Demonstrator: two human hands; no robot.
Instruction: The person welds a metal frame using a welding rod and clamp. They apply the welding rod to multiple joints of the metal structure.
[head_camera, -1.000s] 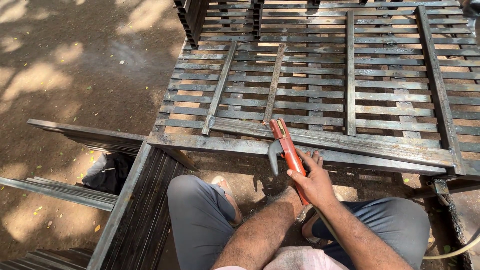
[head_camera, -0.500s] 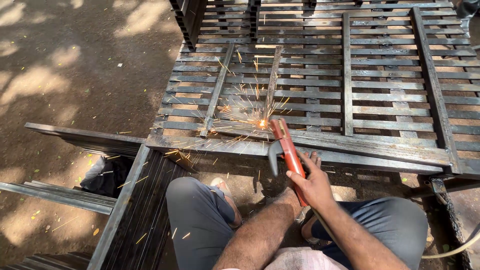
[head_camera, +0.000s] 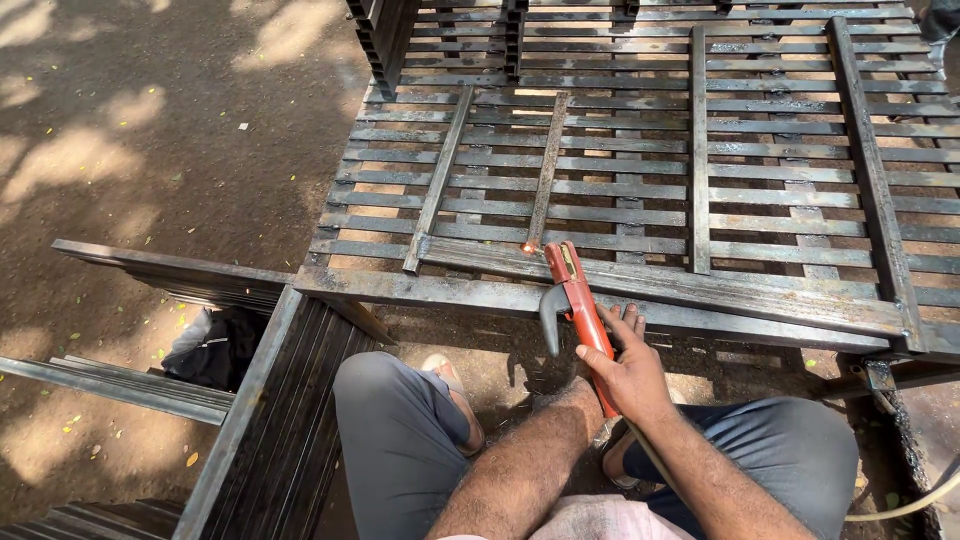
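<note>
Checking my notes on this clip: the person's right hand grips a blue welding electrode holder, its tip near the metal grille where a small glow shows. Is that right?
Not quite: the electrode holder is red-orange, not blue, as the head view shows. The rest holds: the right hand grips it, and its tip sits near the metal grille, where a small glow shows.

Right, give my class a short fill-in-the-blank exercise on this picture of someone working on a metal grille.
1. The right hand grips a welding holder whose handle is coloured ____.
2. A small glowing spot shows at the foot of a bar, just ____ of the holder's tip in the picture.
3. The grille is made of ____ slats.
4. On the ground at the left lies a ____ bag.

Missing words: red; left; metal; black
</note>
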